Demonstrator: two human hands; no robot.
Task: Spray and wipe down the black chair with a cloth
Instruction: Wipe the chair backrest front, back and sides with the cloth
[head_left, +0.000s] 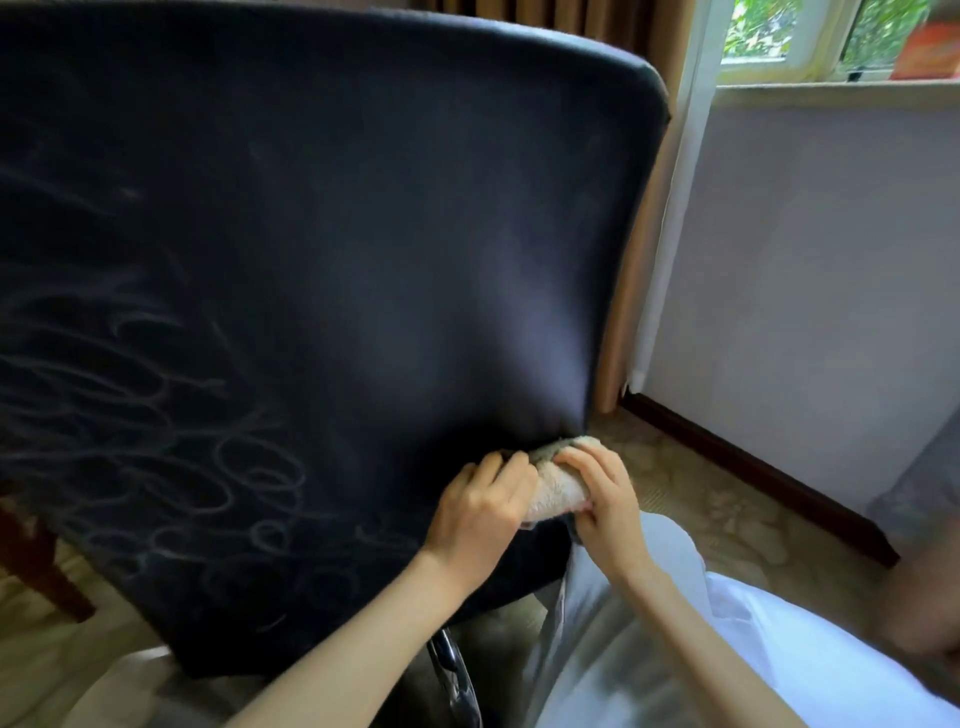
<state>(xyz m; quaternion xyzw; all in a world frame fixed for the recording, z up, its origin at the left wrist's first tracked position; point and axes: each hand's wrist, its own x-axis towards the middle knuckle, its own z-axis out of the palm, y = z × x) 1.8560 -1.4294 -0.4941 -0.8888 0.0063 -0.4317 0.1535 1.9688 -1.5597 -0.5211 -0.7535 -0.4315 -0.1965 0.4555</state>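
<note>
A pale wall (810, 260) meets patterned carpet (727, 519) at a dark skirting board (753, 467); daylight enters the window (810, 31) beside tan curtains (618, 322).

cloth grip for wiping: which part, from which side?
Likely the thick middle of the cloth, taken from the near, open side with fingers curling over the top. It is bunched into a short roll at the black chair back's lower right edge, so its far side looks blocked. The left hand and right hand grip its ends this way.

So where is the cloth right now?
Head view, low and right of centre: the cloth is gripped between the left hand and right hand, at the black chair's lower right corner.
</note>
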